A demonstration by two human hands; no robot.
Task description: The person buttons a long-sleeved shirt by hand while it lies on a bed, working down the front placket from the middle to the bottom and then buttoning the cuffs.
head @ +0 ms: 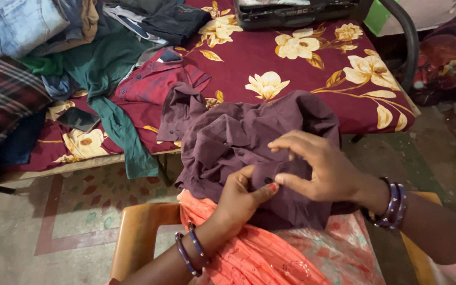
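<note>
Maroon shirt [249,148] bunched on lap. Left hand [244,198] pinches placket at button [268,180]; right hand [317,166] half-open, thumb and forefinger pinching fabric. Risk: loose bulk slides off the knee, grip lost.

a crumpled dark plum button-up shirt [249,142] lies bunched in the lap, its collar toward the bed.

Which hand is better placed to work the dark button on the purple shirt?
Probably the left hand: its thumb tip already rests beside the button on the purple shirt. The right hand pinches fabric just next to it, its other fingers spread above.
</note>
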